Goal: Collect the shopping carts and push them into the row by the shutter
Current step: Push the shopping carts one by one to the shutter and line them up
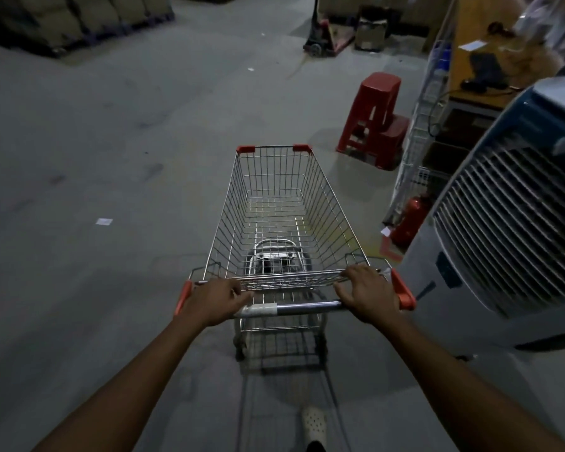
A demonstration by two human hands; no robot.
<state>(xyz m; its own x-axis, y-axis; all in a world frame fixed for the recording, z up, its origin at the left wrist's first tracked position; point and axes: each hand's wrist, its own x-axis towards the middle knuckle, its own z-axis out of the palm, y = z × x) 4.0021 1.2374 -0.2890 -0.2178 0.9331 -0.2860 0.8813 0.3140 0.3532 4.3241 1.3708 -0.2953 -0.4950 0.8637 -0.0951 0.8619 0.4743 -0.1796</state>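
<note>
A wire shopping cart [276, 203] with orange corner caps stands on the grey floor right in front of me, its basket holding nothing. My left hand [214, 301] grips the left end of the metal handle bar [302, 308]. My right hand [369, 293] grips the right end, beside the orange end cap. Both arms reach straight forward. No shutter or row of carts is in view.
A large air cooler [509, 230] stands close on the right. Two red plastic stools [375, 119] and a red fire extinguisher [406, 220] lie ahead right, beside a wire rack [428, 102]. A pallet jack [320, 37] and stacked sacks [62, 17] are far back. Open floor spreads left.
</note>
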